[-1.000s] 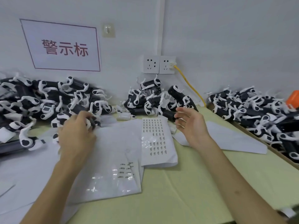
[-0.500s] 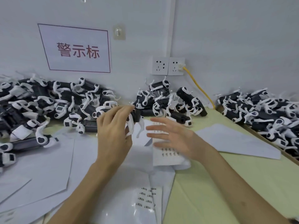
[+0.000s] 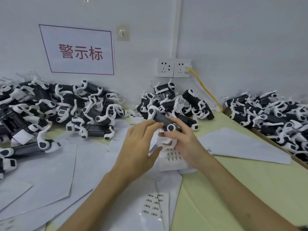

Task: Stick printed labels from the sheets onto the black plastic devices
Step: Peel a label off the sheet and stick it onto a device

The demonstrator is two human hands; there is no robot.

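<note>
Both hands grip one black device [image 3: 161,119]: left hand [image 3: 138,147] pinches it between fingers and thumb, right hand [image 3: 184,145] curls round its near end. Held just above label sheet [image 3: 173,158], mid-table.

We see the held device [image 3: 160,120] as dark grey with white ends, each bearing a round black spot. The left pile [image 3: 58,105], far pile [image 3: 175,104] and right pile [image 3: 275,117] show the same black-and-white mix. The table [image 3: 233,189] is pale yellow-green. The label sheet [image 3: 173,157] and near sheet [image 3: 152,204] are white with rows of tiny black print. The far sign [image 3: 78,50] is white, bordered dark red, with red characters. A yellow cable [image 3: 206,90] leaves white sockets [image 3: 174,67].
</note>
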